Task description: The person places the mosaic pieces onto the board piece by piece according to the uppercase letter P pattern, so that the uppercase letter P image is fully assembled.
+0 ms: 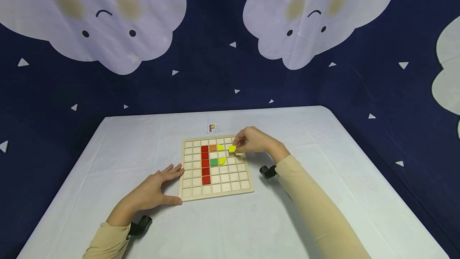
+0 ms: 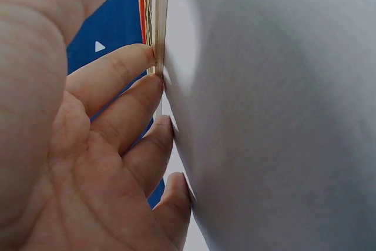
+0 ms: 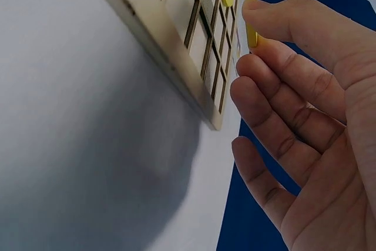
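A square wooden grid board lies on the table. Five red square tiles form a column on it, with an orange tile, a green tile and two rounded yellow tiles beside them. Between thumb and index finger my right hand pinches a yellow square tile over the board's upper right part; the right wrist view shows this tile edge-on. At the board's left edge, my left hand rests with thumb and fingers spread, touching the frame. Its fingertips meet the wooden rim in the left wrist view.
Behind the board lies a small printed card with a grid picture. A white cloth covers the table. Beyond the table hangs a dark blue curtain with clouds and triangles. Each wrist wears a small black camera.
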Motion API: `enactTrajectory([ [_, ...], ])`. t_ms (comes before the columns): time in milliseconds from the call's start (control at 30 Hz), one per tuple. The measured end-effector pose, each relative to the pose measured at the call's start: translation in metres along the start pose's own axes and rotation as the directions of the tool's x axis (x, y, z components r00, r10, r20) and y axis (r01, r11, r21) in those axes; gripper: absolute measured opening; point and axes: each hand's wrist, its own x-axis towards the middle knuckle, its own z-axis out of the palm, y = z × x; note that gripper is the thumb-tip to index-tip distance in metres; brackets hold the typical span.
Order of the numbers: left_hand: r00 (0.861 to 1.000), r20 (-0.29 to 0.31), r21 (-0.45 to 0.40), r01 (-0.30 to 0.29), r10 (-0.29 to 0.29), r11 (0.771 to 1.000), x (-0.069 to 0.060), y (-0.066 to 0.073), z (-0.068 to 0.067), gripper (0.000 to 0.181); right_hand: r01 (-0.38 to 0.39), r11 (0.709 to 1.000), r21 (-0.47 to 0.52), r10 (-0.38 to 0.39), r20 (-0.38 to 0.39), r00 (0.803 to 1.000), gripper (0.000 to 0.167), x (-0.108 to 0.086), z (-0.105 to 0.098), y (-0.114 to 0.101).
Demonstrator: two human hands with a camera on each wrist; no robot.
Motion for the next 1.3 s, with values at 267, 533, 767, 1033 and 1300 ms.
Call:
enactTrajectory([
  [267,1.000,0.003,-0.002,-0.003,0.003,1.000,0.000,0.002,-0.001,0.097,-0.014,1.000,0.009,0.014,0.002,1.000,0.022,0.005,0.003,-0.010],
  [533,1.000,0.011,0.000,0.006,-0.006,1.000,0.000,0.001,-0.001,0.097,-0.020,1.000,0.016,0.019,0.030,0.999,0.019,0.011,0.008,-0.012],
  [767,1.000,0.013,0.003,0.005,-0.005,1.000,-0.001,0.001,-0.002,0.097,0.005,1.000,0.010,-0.005,0.040,0.999,0.016,0.015,0.014,-0.012],
  [1033,1.000,0.011,-0.005,0.006,-0.006,1.000,-0.001,0.001,-0.001,0.097,-0.011,1.000,0.000,0.011,0.053,0.999,0.015,0.016,0.019,-0.017],
  [1300,1.000,0.011,-0.010,0.007,-0.007,1.000,-0.001,0.001,-0.001,0.097,0.021,0.999,-0.030,-0.019,0.056,0.998,0.015,0.017,0.020,-0.023],
])
